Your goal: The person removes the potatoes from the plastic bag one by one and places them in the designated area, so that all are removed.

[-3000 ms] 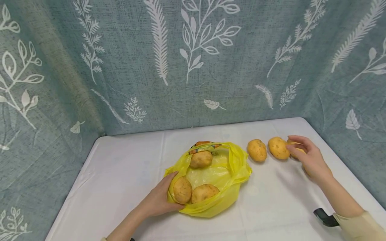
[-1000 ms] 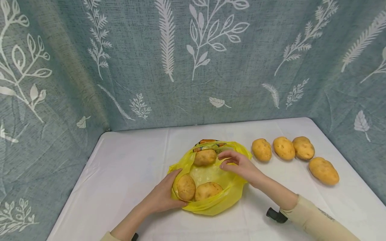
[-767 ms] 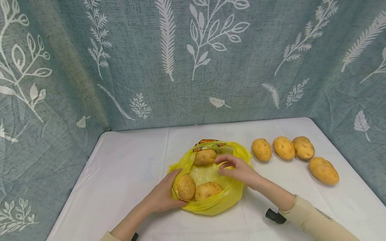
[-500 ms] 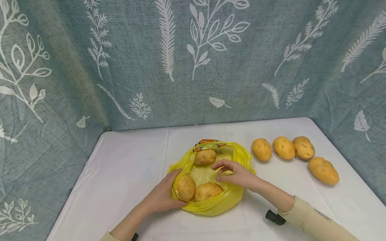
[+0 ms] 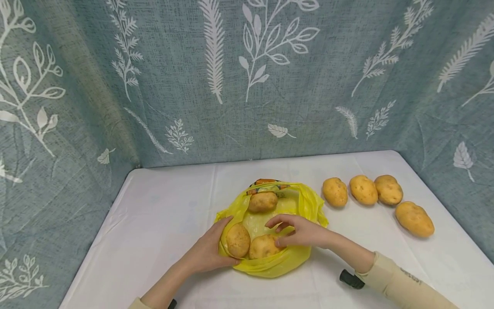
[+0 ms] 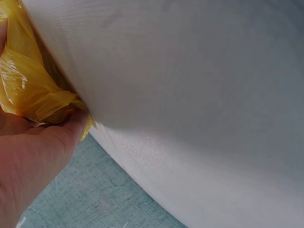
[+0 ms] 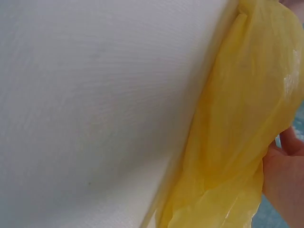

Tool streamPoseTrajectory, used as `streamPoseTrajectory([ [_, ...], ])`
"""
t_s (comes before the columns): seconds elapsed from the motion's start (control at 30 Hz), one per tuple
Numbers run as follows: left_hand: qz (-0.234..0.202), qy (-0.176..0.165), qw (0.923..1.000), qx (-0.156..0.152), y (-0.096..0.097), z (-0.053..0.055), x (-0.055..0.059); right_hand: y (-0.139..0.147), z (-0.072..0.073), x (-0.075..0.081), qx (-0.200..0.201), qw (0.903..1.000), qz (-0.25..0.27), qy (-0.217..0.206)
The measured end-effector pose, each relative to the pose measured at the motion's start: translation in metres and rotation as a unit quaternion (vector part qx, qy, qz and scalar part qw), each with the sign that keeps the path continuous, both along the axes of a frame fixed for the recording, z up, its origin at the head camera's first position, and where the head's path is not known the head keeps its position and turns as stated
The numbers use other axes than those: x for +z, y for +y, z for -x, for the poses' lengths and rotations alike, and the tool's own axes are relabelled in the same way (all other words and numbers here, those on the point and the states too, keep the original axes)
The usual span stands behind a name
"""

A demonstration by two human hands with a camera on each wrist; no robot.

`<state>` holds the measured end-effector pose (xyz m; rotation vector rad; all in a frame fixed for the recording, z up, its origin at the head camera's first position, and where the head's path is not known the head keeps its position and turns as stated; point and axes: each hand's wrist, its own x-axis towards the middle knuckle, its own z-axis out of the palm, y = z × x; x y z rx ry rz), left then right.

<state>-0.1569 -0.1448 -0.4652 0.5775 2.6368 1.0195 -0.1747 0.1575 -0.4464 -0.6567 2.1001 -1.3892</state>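
A yellow plastic bag (image 5: pixel 275 268) lies with its mouth spread, printed orange at its far rim. Three potatoes show inside: one at the back (image 5: pixel 263 202), one at the left (image 5: pixel 237 241), one in front (image 5: pixel 262 247). My left hand (image 5: pixel 208 252) grips the bag's left side, thumb at the front rim; the left wrist view has those fingers around the crumpled yellow plastic (image 6: pixel 28 85). My right hand (image 5: pixel 301 231) reaches over the right rim, fingers loosely bent, thumb at the front potato's right end. In the right wrist view the bag wall (image 7: pixel 232 123) hides most of its fingers.
Several potatoes rest on the table right of the bag: the nearest to it (image 5: pixel 335 192), two side by side, with one (image 5: pixel 363 190) left of the other (image 5: pixel 388 189), and one closer to me (image 5: pixel 414 219). A leaf-patterned curtain (image 5: pixel 173 86) surrounds the white table (image 5: pixel 162 214).
My right hand has left the potatoes at the right, entered the bag's mouth, and lowered toward the front potato. The left hand keeps its hold. Those loose potatoes stay put.
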Motion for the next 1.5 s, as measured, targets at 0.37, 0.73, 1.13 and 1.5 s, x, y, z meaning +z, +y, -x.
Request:
streamPoseTrajectory([
  [0.37, -0.006, 0.007, 1.0, 0.0, -0.0002, -0.0009, -0.001, 0.0008, -0.0001, -0.0025, 0.044, 0.9988, -0.02, 0.006],
  [0.73, -0.004, 0.007, 1.0, 0.0, 0.0, -0.0012, -0.0003, 0.0012, 0.001, -0.005, 0.054, 0.9981, -0.03, 0.001],
  [1.13, 0.0, 0.004, 1.0, 0.001, -0.0006, -0.0001, -0.0016, 0.002, -0.001, -0.0052, 0.049, 0.9982, -0.027, 0.02],
  [1.5, 0.006, 0.003, 1.0, 0.001, -0.0003, -0.0003, -0.0013, 0.0061, -0.0006, -0.0043, 0.012, 0.9993, -0.033, 0.016],
])
